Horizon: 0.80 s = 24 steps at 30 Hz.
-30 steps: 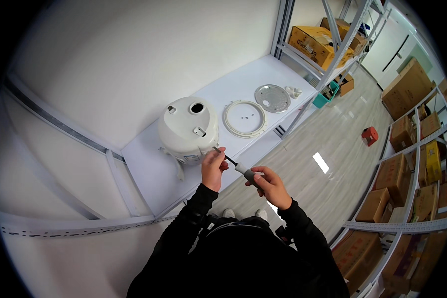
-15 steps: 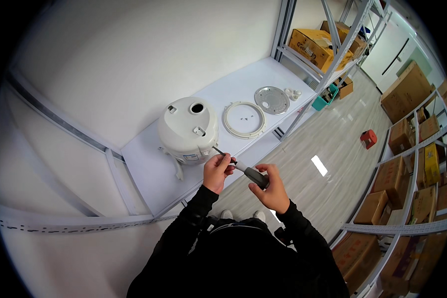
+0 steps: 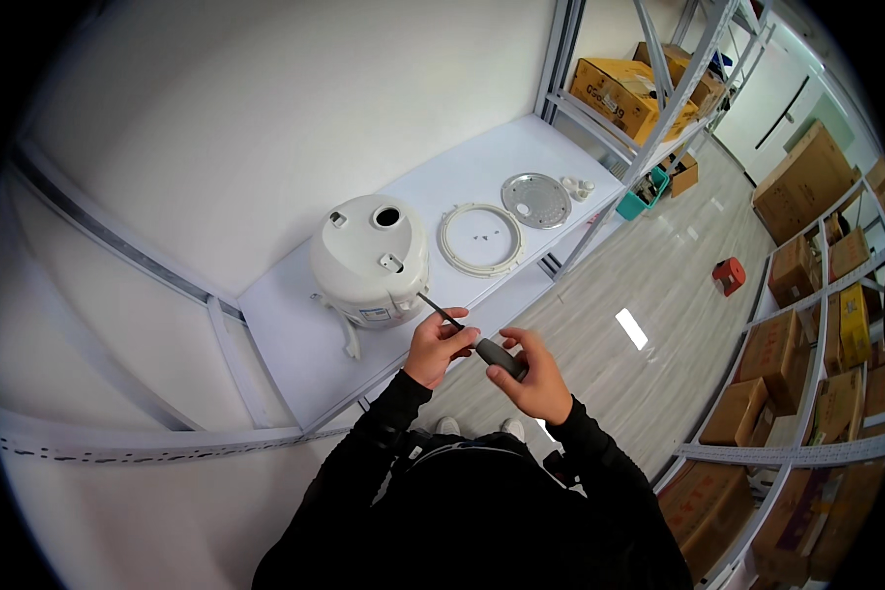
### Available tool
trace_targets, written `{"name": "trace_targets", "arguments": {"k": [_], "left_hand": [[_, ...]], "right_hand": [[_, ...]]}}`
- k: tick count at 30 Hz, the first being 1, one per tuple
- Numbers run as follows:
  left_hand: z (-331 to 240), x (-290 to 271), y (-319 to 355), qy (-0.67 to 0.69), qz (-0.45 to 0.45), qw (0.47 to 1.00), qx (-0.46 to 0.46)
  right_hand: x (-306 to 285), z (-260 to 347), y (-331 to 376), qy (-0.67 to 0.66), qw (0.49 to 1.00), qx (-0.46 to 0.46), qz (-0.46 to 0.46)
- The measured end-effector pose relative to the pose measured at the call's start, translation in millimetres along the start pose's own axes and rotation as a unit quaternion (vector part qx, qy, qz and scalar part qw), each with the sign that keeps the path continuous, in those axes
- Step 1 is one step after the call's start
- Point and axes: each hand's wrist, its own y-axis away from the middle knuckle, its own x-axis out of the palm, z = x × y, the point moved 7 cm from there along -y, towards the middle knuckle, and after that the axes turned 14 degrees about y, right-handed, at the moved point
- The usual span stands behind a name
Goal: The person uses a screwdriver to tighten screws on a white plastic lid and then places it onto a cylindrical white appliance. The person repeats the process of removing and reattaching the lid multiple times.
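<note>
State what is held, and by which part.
A grey-handled, dark-shafted screwdriver: the left hand pinches it near its middle; the right hand curls around the handle end, its grip unclear.

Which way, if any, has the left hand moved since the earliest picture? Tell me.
Yes: judged against the white housing, the left hand has shifted slightly right and down the picture, away from it.

screwdriver (image 3: 500,358) partly covered, tiny bits (image 3: 485,238) indistinct
</note>
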Motion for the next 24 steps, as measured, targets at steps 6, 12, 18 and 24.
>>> {"name": "trace_targets", "arguments": {"k": [6, 12, 18, 24], "left_hand": [[3, 9, -5, 0.032, 0.047, 0.997, 0.052], [-6, 17, 2, 0.092, 0.075, 0.992, 0.04], [10, -8, -9, -0.006, -0.004, 1.0, 0.022], [-11, 19, 5, 0.071, 0.079, 0.994, 0.026]], "right_hand": [[4, -8, 1, 0.021, 0.999, -0.029, -0.025], [5, -16, -1, -0.15, 0.98, 0.112, 0.061], [1, 9, 0, 0.088, 0.99, -0.099, -0.041], [11, -15, -1, -0.185, 0.965, 0.165, 0.082]]}}
